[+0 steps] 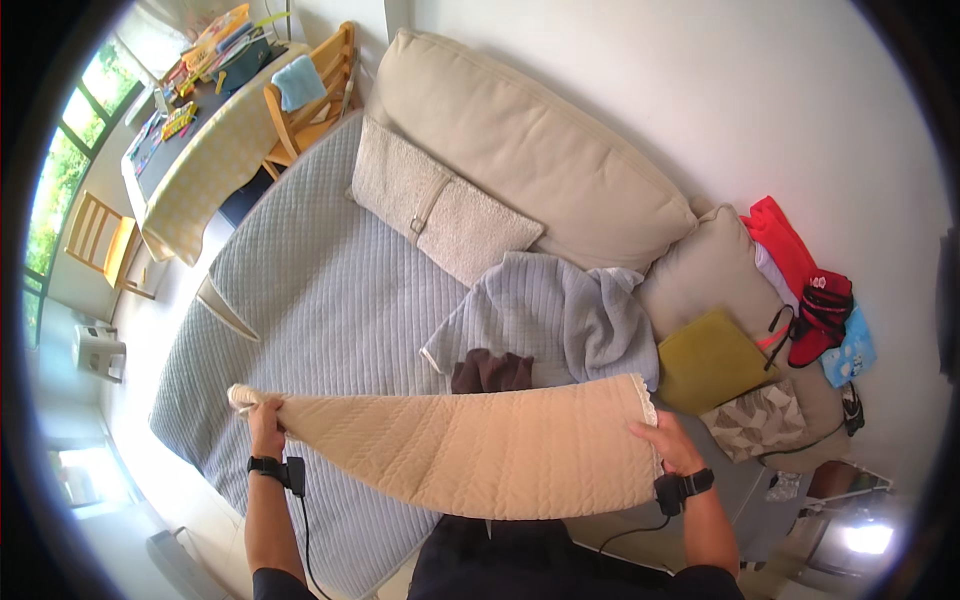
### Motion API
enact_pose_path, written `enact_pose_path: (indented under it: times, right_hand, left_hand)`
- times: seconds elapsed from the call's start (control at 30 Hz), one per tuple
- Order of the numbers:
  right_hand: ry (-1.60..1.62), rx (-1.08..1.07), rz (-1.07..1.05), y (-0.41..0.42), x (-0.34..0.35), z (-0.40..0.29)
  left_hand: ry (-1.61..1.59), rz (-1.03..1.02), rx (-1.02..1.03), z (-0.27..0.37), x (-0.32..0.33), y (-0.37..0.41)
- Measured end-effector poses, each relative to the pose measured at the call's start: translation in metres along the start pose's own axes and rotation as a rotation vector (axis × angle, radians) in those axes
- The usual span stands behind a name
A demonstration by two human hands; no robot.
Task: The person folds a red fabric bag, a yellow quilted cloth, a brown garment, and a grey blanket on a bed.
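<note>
A beige quilted cloth (480, 442) with a white lace edge is stretched across in front of me, above the sofa. My left hand (267, 421) grips its bunched left end. At the lace-trimmed right end, my right hand (667, 439) pinches the edge, thumb on the near face. The cloth sags along its lower side between the hands. Behind it lie a crumpled grey-blue quilted cover (559, 315) and a dark brown cloth (491, 371), its lower part hidden. Both wrists wear black straps with small cabled devices.
The sofa seat bears a grey-blue quilted cover (322, 300). Against the back rest a large beige cushion (525, 142) and a fleecy pillow (442, 199). To the right are an olive cushion (716, 360), a patterned cushion (757, 420) and red clothing (780, 232). A cluttered table (217, 165) stands left.
</note>
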State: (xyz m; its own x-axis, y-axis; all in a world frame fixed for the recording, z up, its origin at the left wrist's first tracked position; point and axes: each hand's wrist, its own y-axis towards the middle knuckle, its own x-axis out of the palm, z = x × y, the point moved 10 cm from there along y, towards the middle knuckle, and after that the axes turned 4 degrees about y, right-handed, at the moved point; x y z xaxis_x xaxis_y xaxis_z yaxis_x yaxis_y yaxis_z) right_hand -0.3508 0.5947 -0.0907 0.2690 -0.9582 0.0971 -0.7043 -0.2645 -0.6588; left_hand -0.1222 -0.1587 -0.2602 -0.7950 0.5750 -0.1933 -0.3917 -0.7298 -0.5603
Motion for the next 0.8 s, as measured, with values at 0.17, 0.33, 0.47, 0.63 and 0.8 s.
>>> enact_pose_path:
  times: [0.17, 0.33, 0.47, 0.63, 0.8]
  right_hand:
    - [-0.037, -0.131, 0.044, 0.028, -0.06, -0.031]
    - [0.076, -0.383, 0.046, 0.055, -0.091, -0.133]
    - [0.13, -0.595, 0.144, 0.052, -0.14, -0.238]
    - [0.279, -0.826, 0.248, 0.035, -0.169, -0.349]
    - [0.297, -0.896, 0.346, 0.113, -0.185, -0.378]
  left_hand:
    - [0.002, -0.092, 0.098, 0.105, 0.135, -0.013]
    - [0.03, -0.191, 0.295, 0.244, 0.232, -0.027]
    - [-0.207, -0.229, 0.488, 0.38, 0.338, -0.053]
    - [-0.37, -0.637, 0.867, 0.528, 0.446, -0.168]
    - [-0.125, -0.559, 0.657, 0.482, 0.496, -0.146]
